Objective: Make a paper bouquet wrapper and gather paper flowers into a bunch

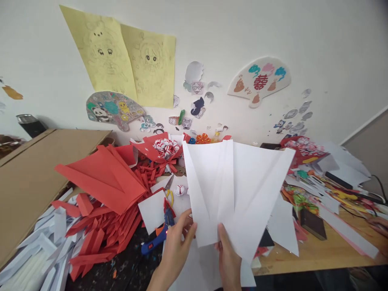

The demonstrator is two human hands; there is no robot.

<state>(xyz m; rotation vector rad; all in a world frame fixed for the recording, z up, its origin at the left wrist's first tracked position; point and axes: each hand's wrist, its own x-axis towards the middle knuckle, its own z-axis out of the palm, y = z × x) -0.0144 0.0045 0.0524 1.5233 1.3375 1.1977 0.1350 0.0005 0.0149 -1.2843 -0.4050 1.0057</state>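
Note:
A large sheet of white paper [254, 178], folded into pleats and narrowing toward the bottom, stands upright in front of me. My left hand [178, 238] pinches its lower left edge between thumb and fingers. Around the lower middle of the same paper, by the central fold, my right hand [227, 254] is closed, its thumb on the near side. Just left of my left hand lies a blue hot glue gun [162, 234] with a small red light. More white paper [197, 266] is under my hands.
At left are folded red paper [100, 178], piled red strips [103, 234], white strips [45, 246] and a cardboard box [45, 161]. Behind stands a red-and-white paper bouquet [166, 148]. Papers and tools clutter the right, where another person's hand [378, 224] shows. Drawings [151, 68] hang on the wall.

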